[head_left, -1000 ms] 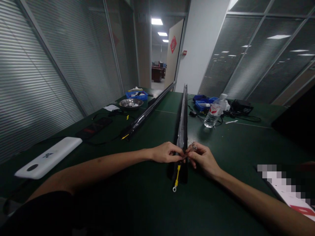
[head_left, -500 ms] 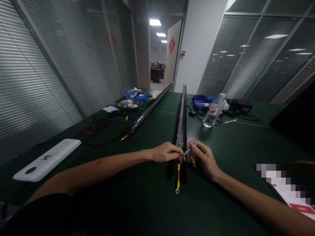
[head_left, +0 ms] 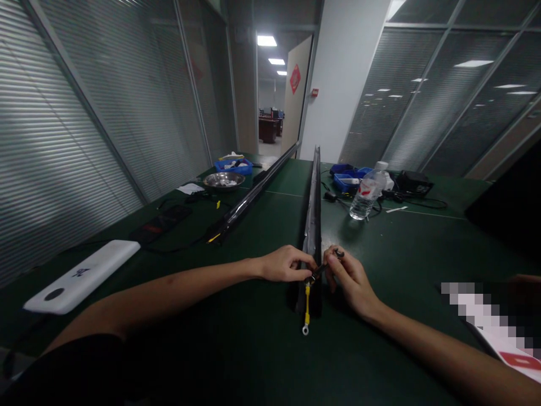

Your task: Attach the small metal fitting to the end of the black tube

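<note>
A long black rail (head_left: 311, 225) with a greyish plastic-like inner strip runs away from me down the table. At its near end, a short yellow wire (head_left: 307, 304) with a ring terminal hangs towards me from a metal fastener. My left hand (head_left: 285, 264) is closed over this end from the left, with fingertips beside the fastener; what they pinch is hidden. On the right, my right hand (head_left: 349, 282) grips a small wrench (head_left: 323, 267) between thumb and fingers. The wrench's far head is at the fastener, and its open jaw shows above my thumb.
A second black rail (head_left: 253, 194) lies to the left. Beyond it are a metal bowl (head_left: 224, 180) and blue tray (head_left: 234, 167). A white device (head_left: 84, 275) lies left. A water bottle (head_left: 368, 192), cables and blue bins (head_left: 346, 181) stand right. Part of another person's hand (head_left: 526, 279) shows at far right.
The wrench has turned slightly in my right hand, and its shaft now looks dark instead of shiny. My left hand has barely moved.
</note>
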The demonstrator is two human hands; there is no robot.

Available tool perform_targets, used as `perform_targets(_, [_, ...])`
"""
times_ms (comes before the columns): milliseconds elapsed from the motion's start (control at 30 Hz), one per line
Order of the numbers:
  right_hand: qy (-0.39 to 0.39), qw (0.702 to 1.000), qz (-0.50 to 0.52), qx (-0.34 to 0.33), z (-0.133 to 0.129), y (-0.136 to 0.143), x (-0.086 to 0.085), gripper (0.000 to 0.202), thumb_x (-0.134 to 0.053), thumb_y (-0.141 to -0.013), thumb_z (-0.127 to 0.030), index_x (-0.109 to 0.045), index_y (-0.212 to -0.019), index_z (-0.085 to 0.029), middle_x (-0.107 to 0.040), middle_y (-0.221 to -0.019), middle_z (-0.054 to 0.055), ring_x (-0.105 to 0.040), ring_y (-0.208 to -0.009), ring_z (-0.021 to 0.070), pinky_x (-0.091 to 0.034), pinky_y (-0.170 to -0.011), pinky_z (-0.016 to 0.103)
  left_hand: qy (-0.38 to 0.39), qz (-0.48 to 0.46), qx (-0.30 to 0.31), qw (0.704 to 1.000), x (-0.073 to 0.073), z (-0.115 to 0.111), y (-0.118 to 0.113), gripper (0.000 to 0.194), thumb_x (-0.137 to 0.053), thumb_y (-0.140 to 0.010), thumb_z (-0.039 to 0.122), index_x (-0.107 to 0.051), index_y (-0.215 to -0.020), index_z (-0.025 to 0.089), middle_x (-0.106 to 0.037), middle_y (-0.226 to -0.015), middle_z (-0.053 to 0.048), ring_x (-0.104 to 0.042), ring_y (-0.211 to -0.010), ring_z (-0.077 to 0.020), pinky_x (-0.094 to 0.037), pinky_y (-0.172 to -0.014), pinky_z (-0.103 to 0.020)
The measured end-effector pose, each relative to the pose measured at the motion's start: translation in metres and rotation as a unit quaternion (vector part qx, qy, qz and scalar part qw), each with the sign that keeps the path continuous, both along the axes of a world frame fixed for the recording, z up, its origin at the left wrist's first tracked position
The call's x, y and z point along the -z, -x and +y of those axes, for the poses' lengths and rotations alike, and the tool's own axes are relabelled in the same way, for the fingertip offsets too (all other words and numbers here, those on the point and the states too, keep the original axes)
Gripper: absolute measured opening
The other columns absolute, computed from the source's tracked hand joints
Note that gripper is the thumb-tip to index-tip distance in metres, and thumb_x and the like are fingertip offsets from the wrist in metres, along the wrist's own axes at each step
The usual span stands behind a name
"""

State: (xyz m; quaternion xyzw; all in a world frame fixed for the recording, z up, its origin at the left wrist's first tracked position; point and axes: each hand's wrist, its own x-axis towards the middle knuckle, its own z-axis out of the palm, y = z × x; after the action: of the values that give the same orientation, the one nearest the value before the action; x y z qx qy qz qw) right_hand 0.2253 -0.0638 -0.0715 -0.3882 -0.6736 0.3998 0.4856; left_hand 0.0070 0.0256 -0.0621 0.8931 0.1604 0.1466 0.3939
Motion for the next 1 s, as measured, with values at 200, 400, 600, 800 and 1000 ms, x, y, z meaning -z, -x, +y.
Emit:
perform_targets(200, [-0.055, 0.997, -0.059, -0.008, -0.0042, 0.0002, -0.0051, 0.033, -0.046, -0.112, -0.043, -0.058, -0.09, -0.021, -0.051, -0.067, -0.004, -0.05, -0.054, 0.0129, -0.041, -0.055, 0.026, -0.008, -0.02, 0.008, 1.0, 0.0009, 0.0001, -0.0003, 0.019, -0.064, -0.097, 0.025, -0.073, -0.105, 0.011, -0.057, -0.07, 0.002, -0.047, -0.055, -0.0079, -0.031, -0.053, -0.018])
perform_targets(400, [-0.049, 0.996, -0.068, -0.004, -0.0027, -0.0004, -0.0038, 0.031, -0.048, -0.112, -0.042, -0.06, -0.094, -0.021, -0.051, -0.063, -0.005, -0.051, -0.051, 0.0127, -0.042, -0.052, 0.025, -0.018, -0.012, 0.0, 1.0, -0.0001, -0.0008, -0.0007, 0.018, -0.064, -0.097, 0.026, -0.073, -0.103, 0.012, -0.055, -0.069, 0.003, -0.046, -0.055, -0.0077, -0.031, -0.054, -0.018])
perform_targets(600, [-0.075, 0.995, -0.071, -0.004, -0.0011, -0.0012, -0.0058, 0.028, -0.053, -0.11, -0.038, -0.067, -0.094, -0.019, -0.055, -0.071, -0.002, -0.053, -0.052, 0.0116, -0.043, -0.052, 0.025, -0.022, -0.012, 0.002, 1.0, -0.0009, -0.0018, -0.0008, 0.02, -0.065, -0.097, 0.029, -0.072, -0.104, 0.011, -0.058, -0.074, 0.001, -0.047, -0.057, -0.0079, -0.032, -0.055, -0.018])
perform_targets(800, [-0.097, 0.993, -0.071, -0.01, 0.0006, -0.0027, -0.0059, 0.029, -0.053, -0.11, -0.034, -0.072, -0.095, -0.019, -0.058, -0.079, 0.0, -0.053, -0.053, 0.0109, -0.043, -0.053, 0.026, -0.019, -0.016, 0.007, 1.0, -0.0012, -0.0017, -0.0002, 0.022, -0.068, -0.096, 0.031, -0.072, -0.103, 0.011, -0.057, -0.074, 0.002, -0.047, -0.057, -0.0076, -0.033, -0.055, -0.018])
perform_targets(1000, [-0.103, 0.992, -0.067, 0.001, 0.0, -0.0025, -0.0044, 0.03, -0.052, -0.11, -0.034, -0.072, -0.095, -0.019, -0.057, -0.08, 0.001, -0.053, -0.055, 0.0117, -0.043, -0.053, 0.026, -0.011, -0.016, 0.012, 1.0, -0.0045, -0.0025, -0.0004, 0.023, -0.068, -0.098, 0.033, -0.072, -0.106, 0.012, -0.059, -0.08, 0.001, -0.048, -0.061, -0.008, -0.035, -0.057, -0.018])
